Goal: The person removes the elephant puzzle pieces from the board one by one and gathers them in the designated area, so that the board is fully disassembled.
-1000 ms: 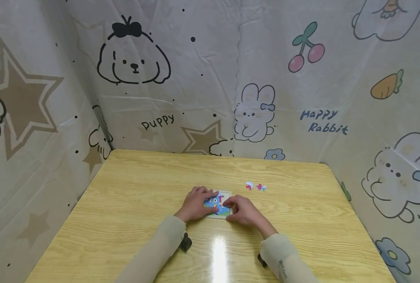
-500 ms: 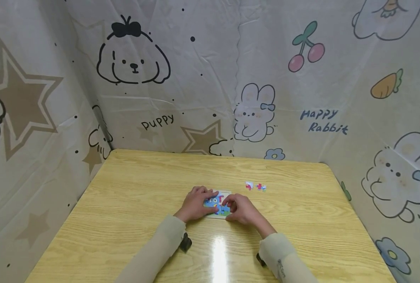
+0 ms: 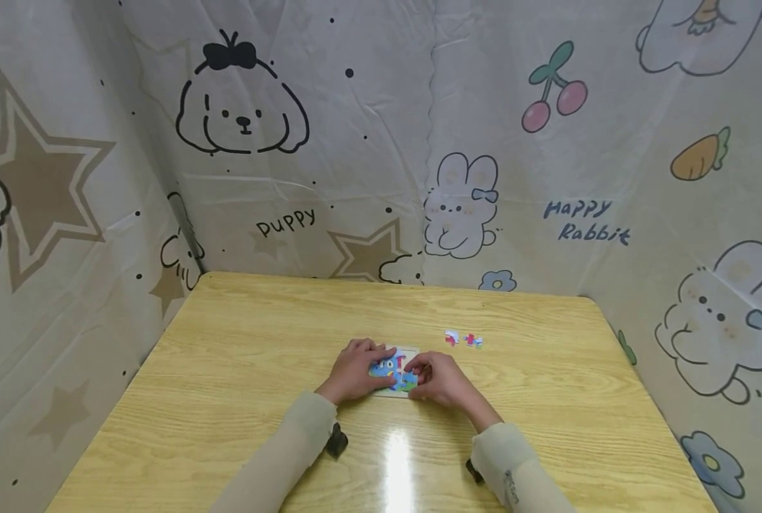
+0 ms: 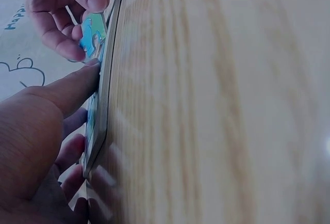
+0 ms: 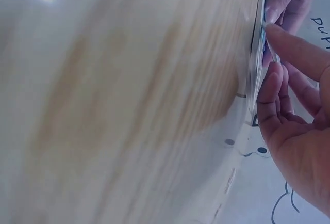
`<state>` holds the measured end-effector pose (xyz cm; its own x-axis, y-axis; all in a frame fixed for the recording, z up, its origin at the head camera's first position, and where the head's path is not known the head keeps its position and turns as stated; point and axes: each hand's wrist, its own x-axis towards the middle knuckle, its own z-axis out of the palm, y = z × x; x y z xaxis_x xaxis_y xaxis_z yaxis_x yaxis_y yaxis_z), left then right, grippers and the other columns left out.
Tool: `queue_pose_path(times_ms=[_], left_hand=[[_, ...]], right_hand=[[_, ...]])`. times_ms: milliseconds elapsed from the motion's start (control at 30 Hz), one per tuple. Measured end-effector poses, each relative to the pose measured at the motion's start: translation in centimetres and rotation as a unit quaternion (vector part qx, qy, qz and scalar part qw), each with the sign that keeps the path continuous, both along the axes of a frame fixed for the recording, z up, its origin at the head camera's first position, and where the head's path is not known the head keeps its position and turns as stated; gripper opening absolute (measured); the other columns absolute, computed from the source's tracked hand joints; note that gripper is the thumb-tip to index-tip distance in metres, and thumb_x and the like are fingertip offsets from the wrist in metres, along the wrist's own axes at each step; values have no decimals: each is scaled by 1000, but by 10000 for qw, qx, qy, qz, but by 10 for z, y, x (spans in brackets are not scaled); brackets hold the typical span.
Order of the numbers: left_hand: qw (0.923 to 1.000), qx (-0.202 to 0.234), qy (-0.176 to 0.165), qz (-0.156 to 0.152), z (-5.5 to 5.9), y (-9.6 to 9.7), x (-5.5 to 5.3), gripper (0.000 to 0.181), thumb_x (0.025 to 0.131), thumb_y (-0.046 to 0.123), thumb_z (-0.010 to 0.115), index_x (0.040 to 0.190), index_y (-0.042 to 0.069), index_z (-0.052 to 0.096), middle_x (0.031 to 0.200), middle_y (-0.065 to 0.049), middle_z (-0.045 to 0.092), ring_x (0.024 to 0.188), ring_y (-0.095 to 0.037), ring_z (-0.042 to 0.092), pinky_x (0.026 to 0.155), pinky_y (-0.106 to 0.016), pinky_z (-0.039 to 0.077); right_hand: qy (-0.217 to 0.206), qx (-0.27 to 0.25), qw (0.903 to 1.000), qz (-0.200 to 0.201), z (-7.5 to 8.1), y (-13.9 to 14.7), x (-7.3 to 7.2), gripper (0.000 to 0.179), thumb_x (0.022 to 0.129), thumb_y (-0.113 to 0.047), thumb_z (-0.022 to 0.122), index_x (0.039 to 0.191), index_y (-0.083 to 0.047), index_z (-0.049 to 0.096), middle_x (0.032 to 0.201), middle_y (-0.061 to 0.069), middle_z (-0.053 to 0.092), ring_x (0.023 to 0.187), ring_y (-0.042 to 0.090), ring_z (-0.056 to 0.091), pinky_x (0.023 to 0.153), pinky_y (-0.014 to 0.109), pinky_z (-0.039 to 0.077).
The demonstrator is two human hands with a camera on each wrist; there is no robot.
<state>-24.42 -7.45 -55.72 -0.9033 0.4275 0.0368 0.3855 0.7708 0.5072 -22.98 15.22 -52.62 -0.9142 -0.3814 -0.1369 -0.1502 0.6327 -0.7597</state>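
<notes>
pinching puzzle piece (image 4: 95,28) in right hand (image 3: 443,379), left hand (image 3: 355,368) on puzzle board (image 4: 105,90)

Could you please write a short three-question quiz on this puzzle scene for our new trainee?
1. Multiple choice: what does the right hand pinch?
A) a pencil
B) a puzzle piece
C) a spoon
2. True or false: the loose pieces lie to the left of the puzzle board.
3. Fill in: the ____ touches the left part of the board.

Key: 1. B. 2. False; they lie to its right, farther back. 3. left hand.
</notes>
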Motion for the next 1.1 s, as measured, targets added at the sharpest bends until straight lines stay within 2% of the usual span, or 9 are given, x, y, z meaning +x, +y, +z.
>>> queue_pose_path(times_ms=[267,400,600,767,1100], left_hand=[[10000,0,-95,24,-1,0,-2,64,92,52,74,149,28,58,141,-9,60,134,-34,45,111,-56,38],[10000,-2,-52,-15,0,0,-1,64,93,50,74,150,26,57,140,-9,59,134,-35,46,110,-57,39],[10000,-47,12,-29,-1,0,0,64,93,51,74,150,26,57,139,-9,60,133,-34,46,108,-57,40],[9999,-34,-119,-24,1,1,0,65,93,53,73,150,27,57,141,-8,59,133,-33,46,108,-55,40],[9998,-22,-217,-28,3,-1,0,64,93,52,73,150,27,57,142,-7,59,134,-34,45,110,-55,39]], right_hand=[[201,111,9996,147,0,6,-2,31,81,-8,88,109,-6,76,89,2,65,79,14,58,71,24,51],[162,91,9998,70,2,9,-3,32,82,-8,87,112,-7,76,89,0,66,80,14,59,72,26,52],[115,-192,9997,-44,0,21,-7,35,82,-9,88,115,-5,76,101,5,73,84,14,64,74,27,56],[151,-374,9988,-271,3,36,-12,35,84,-9,86,117,-5,75,115,9,73,90,15,68,77,28,57],[403,-328,9958,-749,6,64,-21,31,89,-3,80,119,-4,74,119,13,74,92,15,69,78,25,57]])
